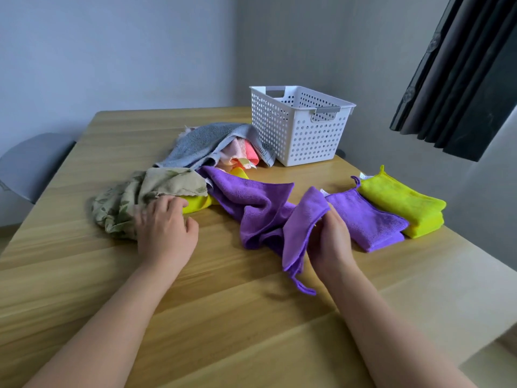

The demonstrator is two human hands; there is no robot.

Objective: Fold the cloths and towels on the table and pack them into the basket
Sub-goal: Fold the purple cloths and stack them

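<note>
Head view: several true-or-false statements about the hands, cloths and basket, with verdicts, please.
1. The right hand grips the loose purple cloth. True.
2. The basket lies on its side. False: it stands upright on the table.
3. A folded purple cloth lies beside the folded yellow cloths. True.
4. The left hand holds the grey towel. False: it rests on the leaf-print cloth, apart from the towel.

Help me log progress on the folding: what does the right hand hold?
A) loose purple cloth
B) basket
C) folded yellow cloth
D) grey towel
A: the right hand pinches an edge of the loose purple cloth.
</note>
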